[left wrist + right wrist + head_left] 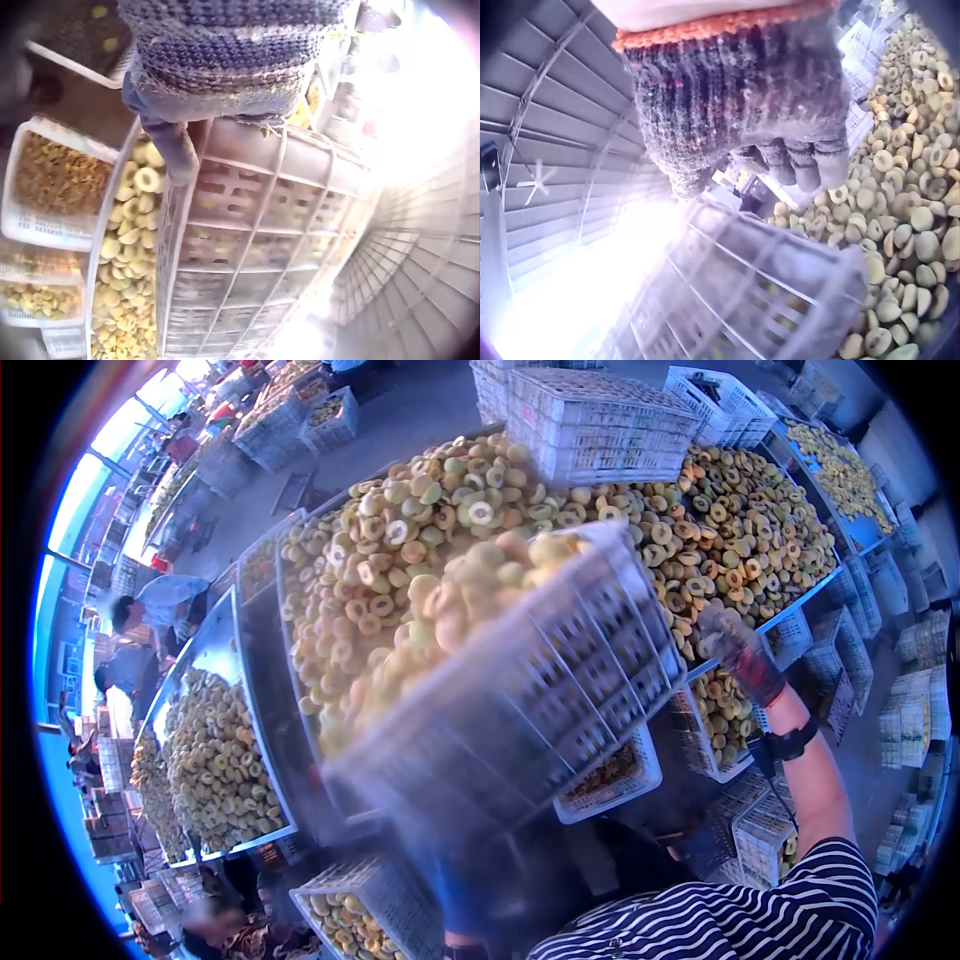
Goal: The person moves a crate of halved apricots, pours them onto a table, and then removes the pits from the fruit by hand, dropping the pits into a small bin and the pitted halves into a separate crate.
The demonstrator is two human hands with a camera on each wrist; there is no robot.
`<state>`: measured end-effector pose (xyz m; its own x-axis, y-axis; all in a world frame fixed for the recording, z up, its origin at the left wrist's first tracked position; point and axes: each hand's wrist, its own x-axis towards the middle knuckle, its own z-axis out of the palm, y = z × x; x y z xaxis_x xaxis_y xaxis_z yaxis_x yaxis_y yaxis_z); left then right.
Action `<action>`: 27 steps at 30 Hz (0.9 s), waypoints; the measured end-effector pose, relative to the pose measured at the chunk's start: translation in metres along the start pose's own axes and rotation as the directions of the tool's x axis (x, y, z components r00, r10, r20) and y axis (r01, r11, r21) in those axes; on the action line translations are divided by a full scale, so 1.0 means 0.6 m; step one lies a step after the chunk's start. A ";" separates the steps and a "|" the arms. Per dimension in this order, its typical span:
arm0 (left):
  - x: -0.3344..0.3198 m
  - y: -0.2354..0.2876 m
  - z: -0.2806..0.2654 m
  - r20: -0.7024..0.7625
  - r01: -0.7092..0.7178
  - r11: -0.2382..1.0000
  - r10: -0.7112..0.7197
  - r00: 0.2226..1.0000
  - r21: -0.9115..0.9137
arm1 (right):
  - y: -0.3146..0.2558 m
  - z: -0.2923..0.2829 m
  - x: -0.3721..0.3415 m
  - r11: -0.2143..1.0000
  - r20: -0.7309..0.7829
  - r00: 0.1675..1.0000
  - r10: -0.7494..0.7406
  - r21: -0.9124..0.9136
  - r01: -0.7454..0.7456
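Observation:
A white plastic crate (540,680), blurred and steeply tilted, stands over a heap of halved pitted fruit (400,550), with more halves at its upper side. In the left wrist view my gloved left hand (217,75) grips the end of the crate (240,217), thumb bent over its rim; the crate hides this hand in the head view. My gloved right hand (740,650) is off the crate's right end, fingers loosely bent. The right wrist view has the right hand (742,97) above the crate (757,277), holding nothing.
An upturned crate (600,425) stands at the heap's back edge. Fruit-filled crates (725,720) stand near my right arm, and another (360,910) lies below. A second fruit table (220,760) is at left, with people (165,605) beside it.

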<state>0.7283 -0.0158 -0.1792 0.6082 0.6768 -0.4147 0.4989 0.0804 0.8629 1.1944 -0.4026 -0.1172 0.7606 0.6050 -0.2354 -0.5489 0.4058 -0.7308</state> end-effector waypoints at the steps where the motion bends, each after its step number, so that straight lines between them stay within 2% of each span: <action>1: 0.018 0.018 -0.013 -0.002 -0.005 1.000 0.005 1.000 -0.013 | 0.012 0.004 0.004 0.995 -0.021 1.000 -0.007 -0.102 0.005; 2: 0.054 0.047 -0.036 0.038 0.066 0.990 -0.061 0.997 -0.123 | 0.021 0.033 -0.003 0.856 -0.089 0.993 -0.072 -0.517 0.016; 3: 0.076 0.073 -0.052 0.062 0.074 0.981 -0.064 0.996 -0.180 | 0.037 0.051 -0.002 0.675 -0.110 0.986 -0.122 -0.737 0.001; 5: 0.110 0.120 -0.075 0.092 0.043 0.970 -0.021 0.996 -0.239 | 0.078 0.064 0.015 0.453 -0.037 0.981 -0.190 -0.890 0.054; 6: 0.110 0.138 -0.075 0.091 -0.003 0.978 0.022 0.996 -0.209 | 0.096 0.072 0.024 0.322 0.029 0.974 -0.227 -0.941 0.103; 7: 0.110 0.156 -0.075 0.090 -0.049 0.983 0.065 0.994 -0.180 | 0.106 0.075 0.028 0.254 0.043 0.968 -0.249 -0.961 0.108; 9: 0.091 0.176 -0.076 0.064 -0.140 0.990 0.141 0.988 -0.010 | 0.115 0.103 0.035 0.113 0.072 0.953 -0.294 -0.988 0.110; 11: 0.081 0.158 -0.084 0.001 -0.244 0.945 0.250 0.968 0.219 | 0.109 0.119 0.043 0.052 -0.009 0.967 -0.254 -0.999 0.004; 12: 0.082 0.146 -0.083 -0.027 -0.290 0.895 0.317 0.948 0.339 | 0.117 0.103 0.050 0.147 0.000 0.963 -0.271 -0.988 0.042; 15: 0.105 0.122 -0.072 -0.113 -0.160 0.972 0.181 0.977 0.173 | 0.138 0.056 0.070 0.185 -0.018 0.933 -0.360 -0.981 0.053; 16: 0.108 0.104 -0.072 -0.129 -0.146 0.982 0.162 0.978 0.123 | 0.142 0.039 0.083 0.145 0.006 0.922 -0.388 -0.987 0.067; 17: 0.134 0.053 -0.071 -0.148 -0.269 0.955 0.287 0.946 0.127 | 0.145 0.028 0.106 0.328 -0.056 0.937 -0.344 -0.942 0.065; 19: 0.140 0.002 -0.081 -0.099 -0.190 0.979 0.183 0.978 -0.066 | 0.154 0.013 0.121 0.653 -0.173 0.964 -0.202 -0.757 0.001; 20: 0.142 -0.022 -0.083 -0.084 -0.154 0.974 0.142 0.986 -0.165 | 0.096 0.112 0.116 -0.043 -0.120 0.979 -0.163 -0.991 -0.129; 21: 0.142 -0.054 -0.087 -0.128 -0.095 0.977 0.071 0.989 -0.193 | 0.103 0.108 0.121 0.032 -0.022 0.975 -0.223 -0.999 -0.015; 23: 0.146 -0.034 -0.076 -0.119 0.029 0.966 -0.062 0.991 -0.257 | 0.116 0.072 0.116 -0.205 0.101 0.958 -0.268 -0.978 0.046; 24: 0.141 -0.015 -0.072 -0.098 0.061 0.936 -0.101 0.990 -0.347 | 0.128 0.053 0.109 0.124 -0.003 0.959 -0.282 -0.992 0.033; 26: 0.143 -0.052 -0.086 -0.151 0.007 0.966 -0.047 0.987 -0.257 | 0.135 0.037 0.114 0.345 -0.109 0.943 -0.315 -0.938 0.007; 27: 0.144 -0.069 -0.098 -0.172 -0.024 0.978 -0.012 0.985 -0.205 | 0.133 0.029 0.108 0.257 -0.069 0.943 -0.326 -0.966 0.018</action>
<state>0.7240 0.0825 -0.2338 0.4868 0.7919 -0.3688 0.3468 0.2123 0.9136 1.1942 -0.3192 -0.1797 0.9200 0.3909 -0.0276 0.2078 -0.5463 -0.8114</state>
